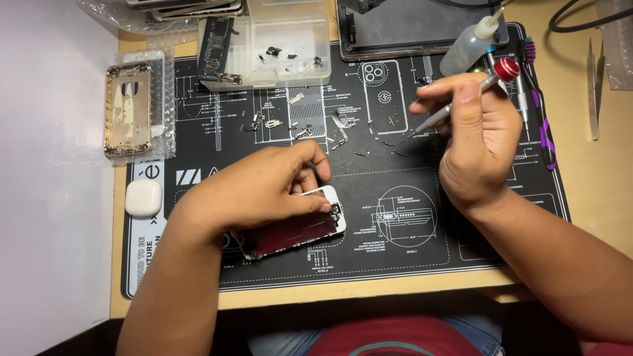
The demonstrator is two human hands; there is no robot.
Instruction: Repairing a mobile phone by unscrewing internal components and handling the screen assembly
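Fingertips of the right hand pinch a slim precision screwdriver with a red cap, thumb pressed along the shaft, the tip slanting down and to the left toward the small screws scattered on the black repair mat. The tool's long axis runs from upper right at the cap to lower left at the tip. That tip hovers just above the mat, well apart from the phone screen assembly, which lies below and to the left of it.

The left hand is the nearer of the 2 to that assembly: its fingers close over the white top end, pressing it to the mat, while the dark panel stretches out toward the lower left. The left wrist arches above it, forearm coming up from the bottom edge. The right forearm enters from the lower right, wrist cocked upward.

Farther out sit a clear parts box, a gold phone frame on bubble wrap, a white earbud case and a squeeze bottle.
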